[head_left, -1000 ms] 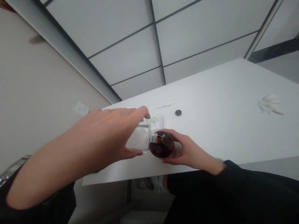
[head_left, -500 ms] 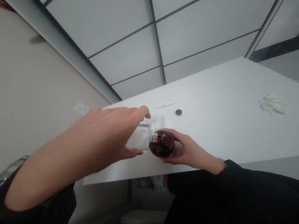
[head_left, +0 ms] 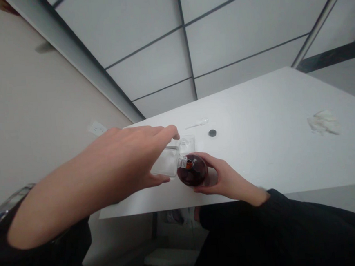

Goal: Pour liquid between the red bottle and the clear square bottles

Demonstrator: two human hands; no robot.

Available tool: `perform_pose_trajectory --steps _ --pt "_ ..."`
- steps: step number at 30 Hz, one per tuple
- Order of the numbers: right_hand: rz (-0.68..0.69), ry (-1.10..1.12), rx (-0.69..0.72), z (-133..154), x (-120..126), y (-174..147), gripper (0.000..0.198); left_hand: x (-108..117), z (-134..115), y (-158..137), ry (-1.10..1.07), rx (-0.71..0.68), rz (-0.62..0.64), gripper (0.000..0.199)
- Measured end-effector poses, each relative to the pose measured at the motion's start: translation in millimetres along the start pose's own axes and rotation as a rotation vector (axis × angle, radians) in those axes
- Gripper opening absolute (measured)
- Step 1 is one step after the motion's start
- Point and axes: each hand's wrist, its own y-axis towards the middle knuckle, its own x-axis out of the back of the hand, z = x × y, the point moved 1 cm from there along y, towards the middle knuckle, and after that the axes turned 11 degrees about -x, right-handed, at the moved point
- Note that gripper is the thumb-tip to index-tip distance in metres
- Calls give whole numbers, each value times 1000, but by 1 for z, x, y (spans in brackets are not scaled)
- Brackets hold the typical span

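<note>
My left hand (head_left: 136, 156) grips a clear glass bottle (head_left: 164, 163) from above, tipped on its side. The bottle's threaded neck lies at the mouth of a brown bottle (head_left: 192, 176) on the table. Around the brown bottle's right side, the fingers of my right hand (head_left: 224, 178) are wrapped. Whether liquid is flowing between the two is too small to tell. Just behind them is another clear, glassy item (head_left: 188, 143), partly hidden. A dark round cap (head_left: 212, 133) and a clear dropper pipette (head_left: 197, 123) lie farther back.
Crumpled whitish gloves or cloth (head_left: 323, 123) lie toward the right of the white table (head_left: 267, 142). A panelled sliding door (head_left: 154, 36) rises behind the table. On the left is a wall with a socket (head_left: 97, 128).
Almost nothing differs. Both hands keep their grips, and the clear bottle stays tipped at the brown bottle's mouth; the view has shifted very slightly.
</note>
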Motion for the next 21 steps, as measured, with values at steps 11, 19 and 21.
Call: perform_pose_trajectory --steps 11,19,21 --pt "2 -2 -7 1 0 0 75 2 -3 2 54 14 32 46" --pt "1 -1 3 -1 0 0 76 4 -5 3 25 41 44 43" --pt "0 -4 1 -1 0 0 76 6 -7 5 37 54 61 45"
